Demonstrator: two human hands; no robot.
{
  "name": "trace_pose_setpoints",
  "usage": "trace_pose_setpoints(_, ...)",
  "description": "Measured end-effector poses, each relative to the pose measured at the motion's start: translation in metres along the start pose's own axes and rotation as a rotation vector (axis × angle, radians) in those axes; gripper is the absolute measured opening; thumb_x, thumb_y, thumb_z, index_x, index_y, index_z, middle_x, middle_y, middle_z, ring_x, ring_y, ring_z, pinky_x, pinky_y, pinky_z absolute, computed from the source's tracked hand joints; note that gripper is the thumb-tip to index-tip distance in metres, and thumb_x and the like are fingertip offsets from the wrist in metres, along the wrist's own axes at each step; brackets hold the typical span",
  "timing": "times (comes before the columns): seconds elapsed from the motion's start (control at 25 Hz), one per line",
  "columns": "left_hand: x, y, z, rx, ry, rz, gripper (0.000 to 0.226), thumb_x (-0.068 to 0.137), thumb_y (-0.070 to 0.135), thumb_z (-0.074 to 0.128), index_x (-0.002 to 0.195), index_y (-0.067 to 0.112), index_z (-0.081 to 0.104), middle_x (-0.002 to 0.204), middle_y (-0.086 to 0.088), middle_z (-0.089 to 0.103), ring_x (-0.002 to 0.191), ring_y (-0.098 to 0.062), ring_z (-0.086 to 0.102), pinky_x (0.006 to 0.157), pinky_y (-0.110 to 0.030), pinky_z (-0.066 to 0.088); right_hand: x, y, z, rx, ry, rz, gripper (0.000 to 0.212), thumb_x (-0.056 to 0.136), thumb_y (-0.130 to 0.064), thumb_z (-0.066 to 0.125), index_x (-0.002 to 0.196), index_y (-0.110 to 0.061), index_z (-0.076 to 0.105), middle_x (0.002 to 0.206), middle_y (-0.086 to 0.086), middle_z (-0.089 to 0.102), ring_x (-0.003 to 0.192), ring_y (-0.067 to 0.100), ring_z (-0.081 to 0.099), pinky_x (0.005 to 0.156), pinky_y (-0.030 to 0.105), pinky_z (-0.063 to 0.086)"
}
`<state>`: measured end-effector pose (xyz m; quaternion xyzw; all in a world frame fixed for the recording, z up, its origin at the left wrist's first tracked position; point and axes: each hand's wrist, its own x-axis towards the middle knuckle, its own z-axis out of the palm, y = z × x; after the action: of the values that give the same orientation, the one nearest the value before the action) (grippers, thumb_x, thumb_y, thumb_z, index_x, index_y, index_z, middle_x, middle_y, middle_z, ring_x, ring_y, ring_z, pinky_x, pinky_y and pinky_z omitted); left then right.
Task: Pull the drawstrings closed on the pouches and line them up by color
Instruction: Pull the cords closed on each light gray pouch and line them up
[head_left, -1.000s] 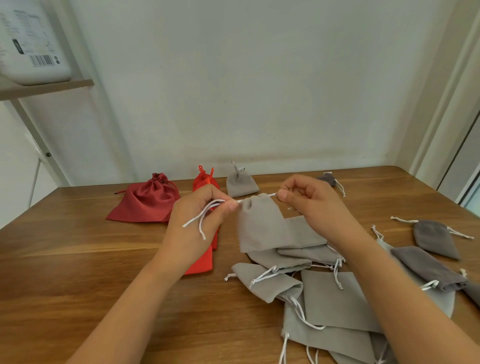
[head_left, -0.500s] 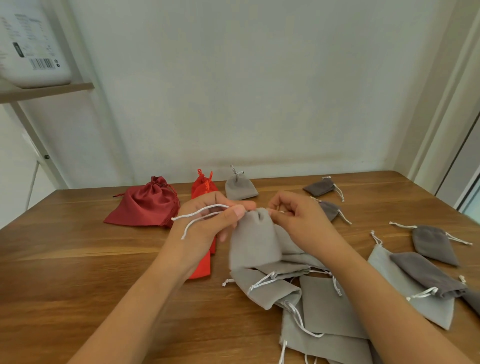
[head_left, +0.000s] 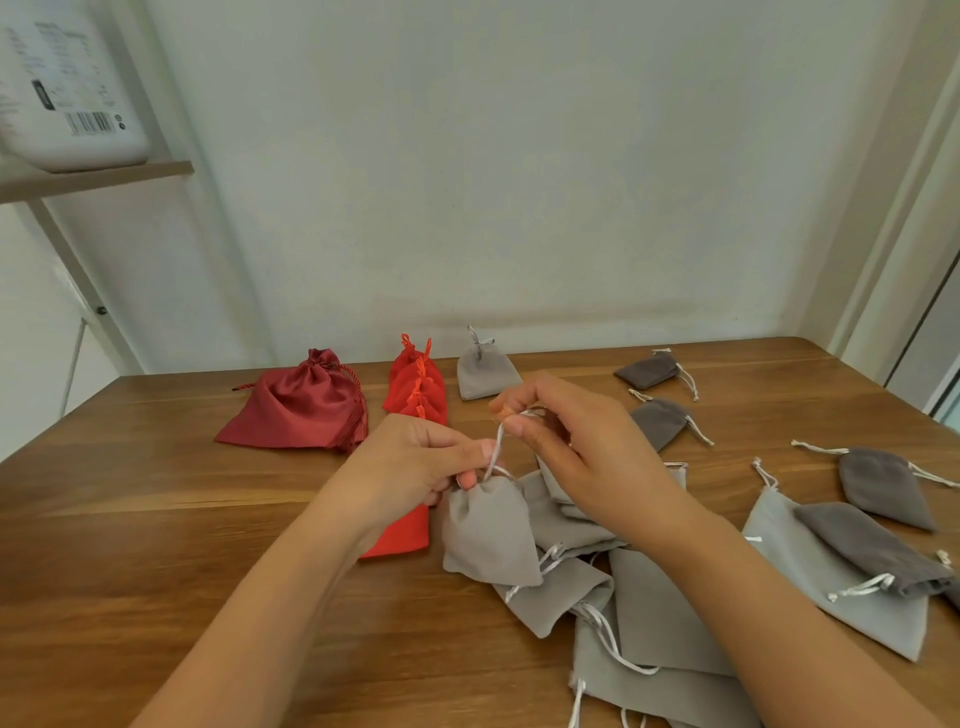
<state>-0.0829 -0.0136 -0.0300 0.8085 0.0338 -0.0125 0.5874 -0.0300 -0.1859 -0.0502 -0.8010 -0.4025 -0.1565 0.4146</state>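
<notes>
A light grey pouch hangs with its mouth cinched, and my left hand pinches its neck. My right hand pinches the white drawstring just above it. Along the back of the wooden table lie a closed dark red satin pouch, a row of closed orange-red pouches and one closed light grey pouch. A heap of open light grey pouches lies under my right forearm.
Several dark grey pouches lie scattered at the right, one on top of a large light grey pouch. A white box stands on a shelf at upper left. The wall runs right behind the table's far edge.
The pouch's mouth has drawn shut. My hands have come together and lowered; the left moved from the string to the pouch's neck, and the right now pulls the string upward.
</notes>
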Motion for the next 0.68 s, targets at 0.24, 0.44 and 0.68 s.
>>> trace_pose_setpoints(0.24,-0.005,0.003,-0.001,0.124,-0.160,0.139,0.027,0.087,0.021,0.065,0.060,0.019,0.071,0.057,0.007,0.061,0.055,-0.008,0.047,0.056,-0.019,0.040,-0.001,-0.010,0.004,0.077,-0.067,0.117,0.006,0.098,-0.021,0.049,0.093,-0.024,0.048,0.062,-0.012,0.057,0.063,-0.001,0.059,0.053,0.011,0.039)
trace_pose_setpoints(0.44,-0.005,0.003,0.003,0.112,-0.097,0.137,0.027,0.081,0.026,0.070,0.054,0.023,0.072,0.053,0.005,0.059,0.051,-0.006,0.045,0.053,-0.019,0.038,0.000,-0.011,0.006,0.176,-0.003,0.158,0.003,0.094,-0.026,0.057,0.094,-0.027,0.055,0.062,-0.013,0.060,0.054,0.000,0.055,0.054,0.011,0.038)
trace_pose_setpoints(0.68,0.001,-0.002,0.002,-0.069,0.043,0.054,0.027,0.085,0.023,0.066,0.061,0.013,0.074,0.054,0.004,0.057,0.051,-0.006,0.042,0.048,-0.017,0.034,0.003,-0.008,-0.010,0.012,0.135,-0.004,0.031,0.078,-0.029,0.076,0.106,-0.020,0.067,0.097,-0.024,0.053,0.080,-0.012,0.050,0.070,0.005,0.036)
